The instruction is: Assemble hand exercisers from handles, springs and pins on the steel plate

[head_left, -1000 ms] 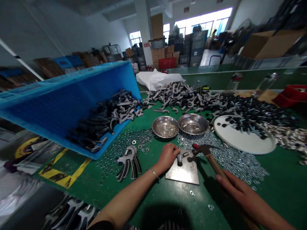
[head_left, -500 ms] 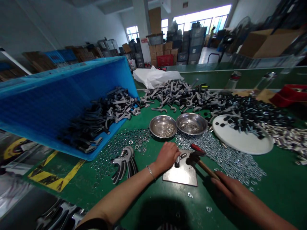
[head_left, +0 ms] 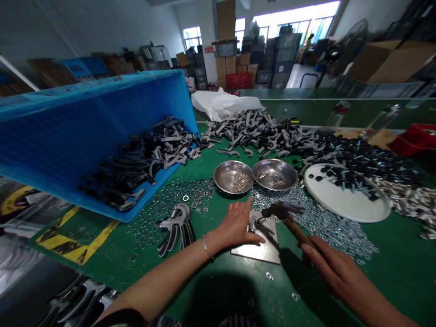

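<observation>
My right hand (head_left: pixel 325 261) is wrapped round the wooden handle of a hammer (head_left: pixel 294 230). Its dark head is above the right side of a flat metal plate (head_left: pixel 255 253) on the green table. At the plate's left edge lies my left hand (head_left: pixel 235 225), with thumb and forefinger spread apart around a small metal cylinder (head_left: pixel 252 224). A second small metal piece shows beside that cylinder, just under the hammer head. Whether the hammer touches it I cannot tell. Left of my left hand lies a hand gripper (head_left: pixel 180 222) with dark handles.
Two steel bowls (head_left: pixel 233 178) with small parts stand behind the plate. Loose rings (head_left: pixel 153 213) and nuts (head_left: pixel 327 231) are strewn to both sides. A blue crate (head_left: pixel 102 122) of handles tips open at left. A white tray (head_left: pixel 344 200) of black-headed bolts sits at right.
My left hand has opened from its hold on the small cylinder, thumb now stretched out over the plate. The hammer head has turned and shifted slightly.
</observation>
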The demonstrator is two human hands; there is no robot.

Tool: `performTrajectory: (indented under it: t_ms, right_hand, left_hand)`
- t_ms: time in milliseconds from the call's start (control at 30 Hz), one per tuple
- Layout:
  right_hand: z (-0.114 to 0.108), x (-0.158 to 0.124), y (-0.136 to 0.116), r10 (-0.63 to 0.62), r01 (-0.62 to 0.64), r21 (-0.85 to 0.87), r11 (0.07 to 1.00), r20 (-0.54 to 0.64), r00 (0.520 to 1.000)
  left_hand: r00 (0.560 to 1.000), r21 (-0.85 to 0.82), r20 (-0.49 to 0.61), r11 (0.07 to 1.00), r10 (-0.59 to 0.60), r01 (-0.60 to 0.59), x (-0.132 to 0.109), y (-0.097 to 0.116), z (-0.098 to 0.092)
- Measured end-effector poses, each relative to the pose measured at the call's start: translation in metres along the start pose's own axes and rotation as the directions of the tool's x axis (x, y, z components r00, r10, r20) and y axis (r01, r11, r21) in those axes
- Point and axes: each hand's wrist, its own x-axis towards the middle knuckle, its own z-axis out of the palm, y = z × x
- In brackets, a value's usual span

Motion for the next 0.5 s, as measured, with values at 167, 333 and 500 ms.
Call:
performTrajectory:
  t_ms: [167,333,500]
  right_hand:
    - [0.007,0.027,-0.013,-0.048,0.05,-0.166,0.985,0.011,0.999]
    - [0.005,0.038,0.022,0.102,-0.106,0.01,0.994,0.168,0.981]
    - [0.016,0.047,0.044,-0.293,0.213,-0.338,0.917,-0.205,0.934]
  left_hand:
    - [0.994,-0.094,0.101,0.994,-0.038,0.048,-0.005,-0.005,0.002]
    - [0.994,-0.132,0.1,0.989,-0.052,0.065,-0.009,-0.001,0.002]
    - [0.996,-0.15,0.094,0.989,-0.001,0.016,0.001,0.003,-0.019]
